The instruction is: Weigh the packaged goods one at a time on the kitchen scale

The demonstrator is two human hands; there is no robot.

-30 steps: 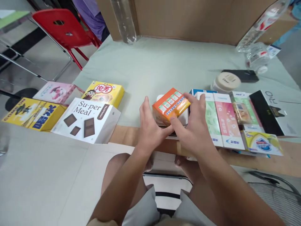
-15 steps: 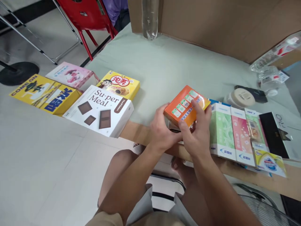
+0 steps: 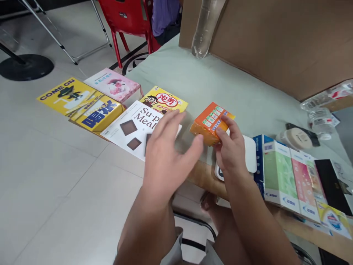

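My right hand (image 3: 231, 145) grips a small orange box (image 3: 211, 119) by its right side, tilted above the table edge. Under that hand lies a white flat device with rounded corners (image 3: 249, 152), partly hidden. My left hand (image 3: 168, 158) is off the box, its fingers spread and the thumb apart, slightly blurred. It hovers over the right part of a white "Su-per Meal" box (image 3: 124, 138) and hides some of it. Behind that stands a yellow snack box (image 3: 165, 100) with a cartoon face.
On the left are a yellow "COME ON" box (image 3: 82, 105) and a pink box (image 3: 114, 86). To the right stand a blue box (image 3: 259, 162), a green-white box (image 3: 281, 176), a pink-white box (image 3: 303, 180) and a round tub (image 3: 296, 138). Clear bottles (image 3: 202, 33) lean by the cardboard (image 3: 261, 40).
My left hand has let go of the orange box and moved left, opening. The right hand keeps the box. The view has shifted, and more of the white device shows.
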